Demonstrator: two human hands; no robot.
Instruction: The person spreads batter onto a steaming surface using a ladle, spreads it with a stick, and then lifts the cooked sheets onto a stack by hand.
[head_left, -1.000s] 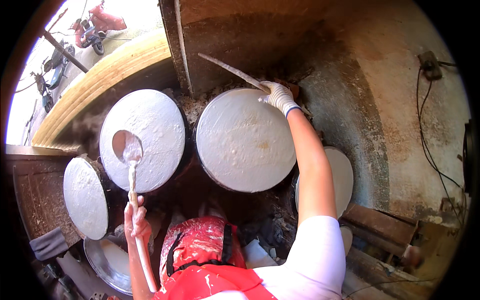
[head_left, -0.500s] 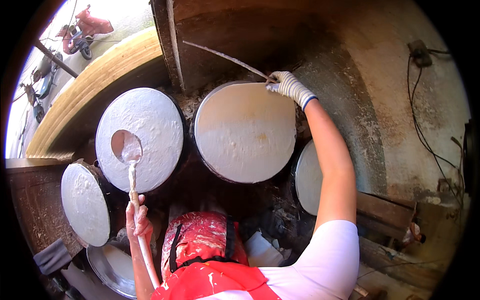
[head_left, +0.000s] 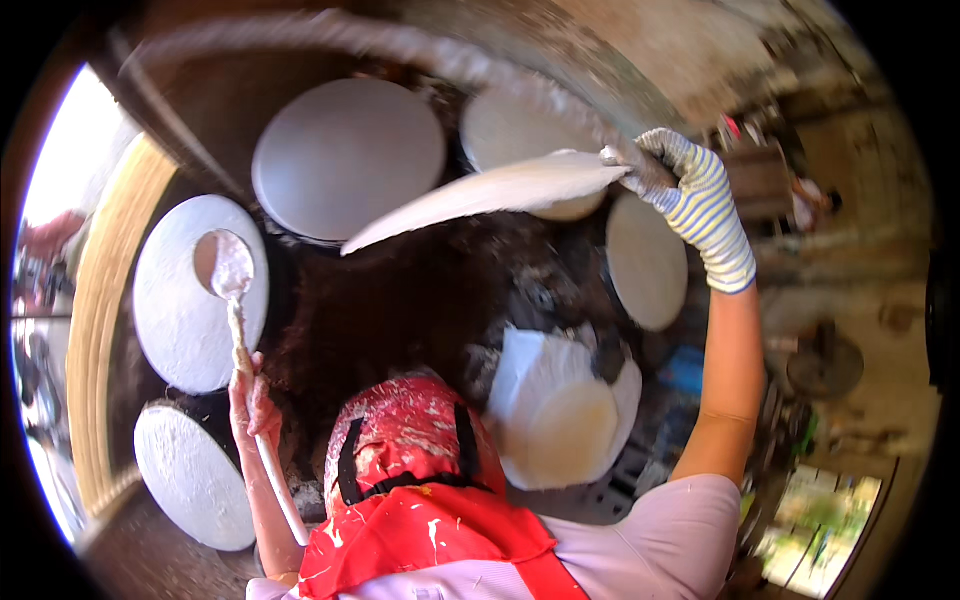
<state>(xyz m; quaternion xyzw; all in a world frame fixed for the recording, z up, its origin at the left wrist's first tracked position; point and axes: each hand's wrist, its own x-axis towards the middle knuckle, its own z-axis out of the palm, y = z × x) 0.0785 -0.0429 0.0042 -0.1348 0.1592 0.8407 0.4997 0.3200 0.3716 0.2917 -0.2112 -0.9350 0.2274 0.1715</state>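
Ladle (head_left: 234, 268) in grip, I am curling the fingers of my bare left hand (head_left: 257, 410) round its handle; the bowl is showing in front of a white disc (head_left: 165, 330) at the left, and whether they are touching, I cannot tell. My right hand (head_left: 690, 195), in a striped glove (head_left: 727, 255), is reaching out to the upper right, fingers clamping the end of a long stick (head_left: 480, 70) together with one edge of a thin whitish sheet (head_left: 490, 200). The sheet is stretching leftward nearly edge-on, partly covering a second disc (head_left: 525, 125), its far tip pointing below a larger grey-white disc (head_left: 350, 155). The stick is arching, blurred, across the top. Lower down, a round cream piece (head_left: 570, 425) is lying on white wrapping (head_left: 522, 365), near my red, white-splashed apron (head_left: 430, 530).
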